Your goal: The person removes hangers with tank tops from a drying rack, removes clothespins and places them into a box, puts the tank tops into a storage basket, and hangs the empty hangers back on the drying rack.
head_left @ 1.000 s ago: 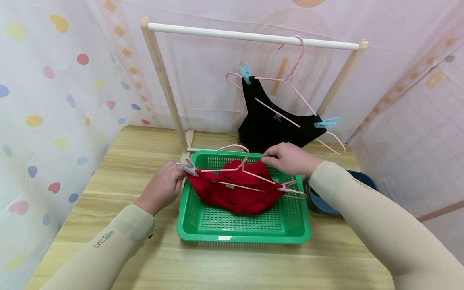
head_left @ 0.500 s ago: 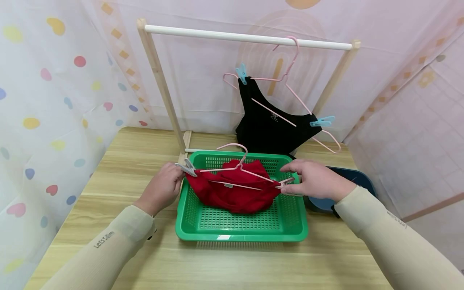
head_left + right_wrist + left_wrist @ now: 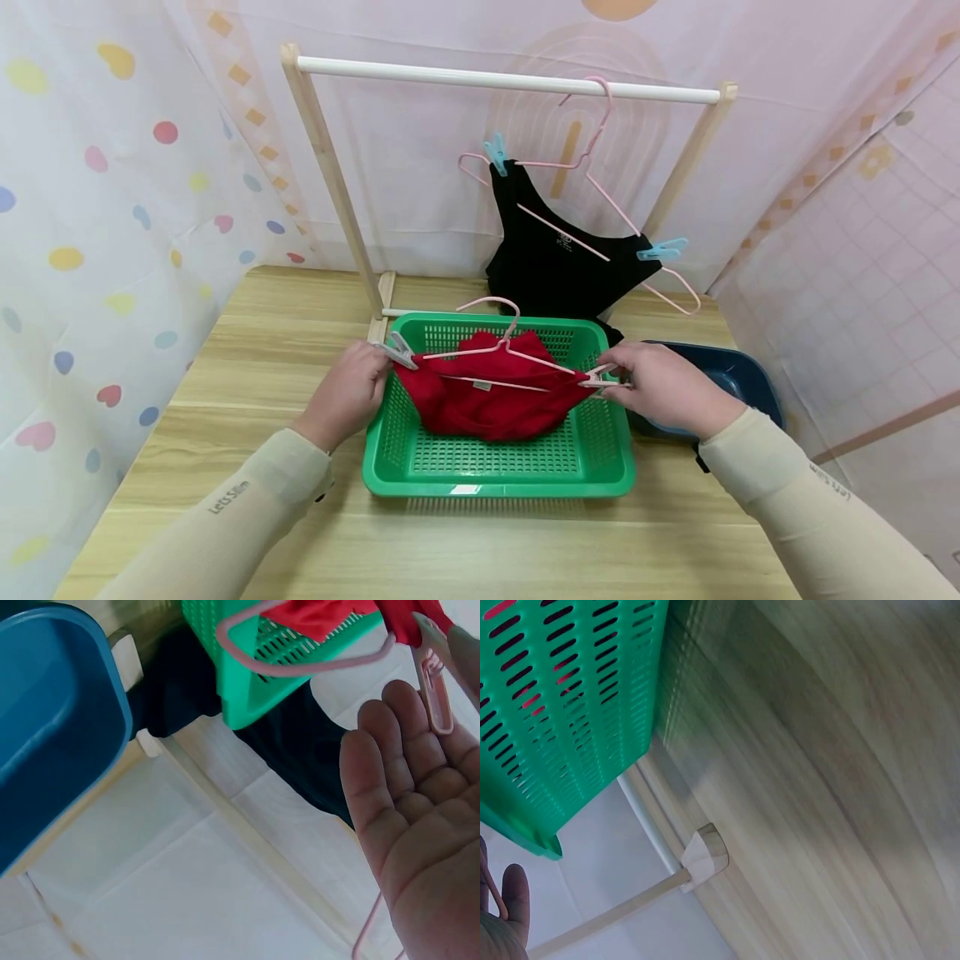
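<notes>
the red garment (image 3: 495, 412), clipped to a pink hanger (image 3: 506, 342), sits in the green basket (image 3: 540, 488); likely limp and light, it lifts best by the stiffer hanger. the left hand (image 3: 345, 392) grips the hanger's end; the right hand (image 3: 667, 385) pinches a pink clothespin (image 3: 595, 381).

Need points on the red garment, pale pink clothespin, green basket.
Red garment (image 3: 487, 418): head view, lower middle of the fabric.
Pale pink clothespin (image 3: 596, 382): head view, its body, near the clipping end.
Green basket (image 3: 540, 489): head view, front rim.
</notes>
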A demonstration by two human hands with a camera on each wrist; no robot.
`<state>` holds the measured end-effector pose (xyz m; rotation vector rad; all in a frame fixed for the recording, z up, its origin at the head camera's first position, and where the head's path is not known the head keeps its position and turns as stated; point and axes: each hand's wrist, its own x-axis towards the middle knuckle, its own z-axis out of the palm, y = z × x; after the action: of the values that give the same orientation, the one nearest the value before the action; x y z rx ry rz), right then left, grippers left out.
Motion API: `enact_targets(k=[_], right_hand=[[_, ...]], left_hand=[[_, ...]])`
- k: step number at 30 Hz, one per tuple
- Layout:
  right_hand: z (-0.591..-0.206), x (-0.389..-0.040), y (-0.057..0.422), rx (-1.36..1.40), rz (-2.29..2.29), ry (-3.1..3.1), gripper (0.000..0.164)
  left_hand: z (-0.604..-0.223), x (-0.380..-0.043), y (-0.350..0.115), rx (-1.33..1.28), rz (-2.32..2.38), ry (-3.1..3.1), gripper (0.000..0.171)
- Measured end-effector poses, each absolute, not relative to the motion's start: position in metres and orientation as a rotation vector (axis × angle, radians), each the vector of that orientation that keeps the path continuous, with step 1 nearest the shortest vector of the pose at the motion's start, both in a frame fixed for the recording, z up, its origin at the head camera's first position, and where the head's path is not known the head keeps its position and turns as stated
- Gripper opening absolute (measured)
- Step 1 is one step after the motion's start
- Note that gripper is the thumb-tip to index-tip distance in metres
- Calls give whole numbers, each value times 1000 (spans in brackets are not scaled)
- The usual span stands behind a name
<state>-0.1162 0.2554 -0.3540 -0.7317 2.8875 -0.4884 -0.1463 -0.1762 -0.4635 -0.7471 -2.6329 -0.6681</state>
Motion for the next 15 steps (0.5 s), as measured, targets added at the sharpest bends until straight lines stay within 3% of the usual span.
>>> enact_targets(k=[15], right_hand=[[-371,-113,258,-693,-566,2936,19]], left_hand=[[-470,-144,-174,-729,-763,-2754,19]])
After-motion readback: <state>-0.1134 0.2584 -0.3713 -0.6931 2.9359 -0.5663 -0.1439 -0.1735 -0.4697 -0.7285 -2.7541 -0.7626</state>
